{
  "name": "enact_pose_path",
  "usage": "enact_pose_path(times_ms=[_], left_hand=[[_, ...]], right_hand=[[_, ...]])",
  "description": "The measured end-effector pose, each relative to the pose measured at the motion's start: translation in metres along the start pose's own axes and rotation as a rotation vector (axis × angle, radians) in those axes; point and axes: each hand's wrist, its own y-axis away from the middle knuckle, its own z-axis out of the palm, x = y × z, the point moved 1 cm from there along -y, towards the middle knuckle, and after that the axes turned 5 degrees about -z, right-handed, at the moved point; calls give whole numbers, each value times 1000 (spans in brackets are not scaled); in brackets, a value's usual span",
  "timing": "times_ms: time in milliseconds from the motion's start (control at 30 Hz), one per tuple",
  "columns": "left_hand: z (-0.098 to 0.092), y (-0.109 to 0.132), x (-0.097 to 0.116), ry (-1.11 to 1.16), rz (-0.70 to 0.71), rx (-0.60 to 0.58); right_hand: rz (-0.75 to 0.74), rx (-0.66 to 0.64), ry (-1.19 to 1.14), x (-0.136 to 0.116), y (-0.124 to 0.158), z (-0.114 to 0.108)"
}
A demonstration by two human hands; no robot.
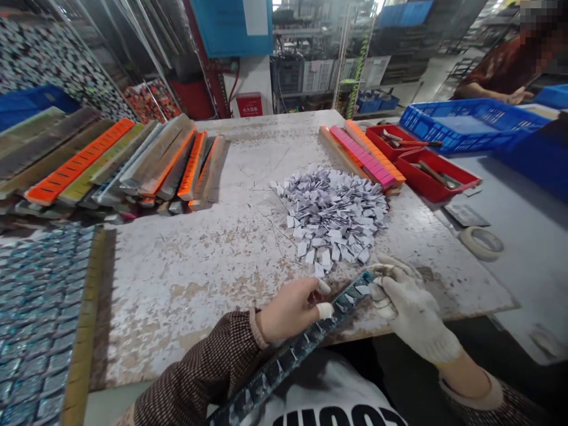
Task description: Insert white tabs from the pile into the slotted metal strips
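A dark, slotted bar [290,357] slants across my lap and over the table's front edge, its far end pointing up and right. Small pale chips stand in several of its slots. My left hand [293,307] is at the bar's near side, with white coverings on thumb and forefinger; these two are apart and the thumb touches the bar. At the far end, my right hand [406,310], in a white glove, has its fingers closed on a white chip [363,290] over the bar. Just beyond lies a heap of white chips [335,207].
Stacked slotted bars [110,163] lie at the back left, with bluish filled bars [39,319] in front. Orange and pink bars [364,154], red bins [437,174], a blue crate [470,121] and a tape roll [483,242] are at right. Another person [501,77] is at the far right.
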Motion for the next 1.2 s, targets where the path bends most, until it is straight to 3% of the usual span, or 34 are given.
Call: enact_pose_path(times_ms=[133, 333, 500, 667, 800, 900, 1033, 1200], left_hand=[[6, 10, -7, -9, 14, -63], [13, 11, -12, -93, 9, -77], [13, 12, -11, -129, -6, -90], [7, 5, -6, -216, -26, -111], [5, -20, -3, -498, -119, 89], [9, -42, -1, -617, -130, 167], [9, -57, -5, -573, -145, 146], [-13, -49, -15, -412, -182, 175]], right_hand=[[-47, -44, 80, -7, -5, -2], [-20, -225, 86, -12, -23, -14], [-109, -281, 62, -11, -29, 3], [-95, -191, 3, -7, -14, 18], [-13, -55, -109, -14, -4, 25], [24, -63, -223, -19, -4, 24], [159, -61, -306, -6, 0, 12], [256, 74, -229, 12, 5, 4]])
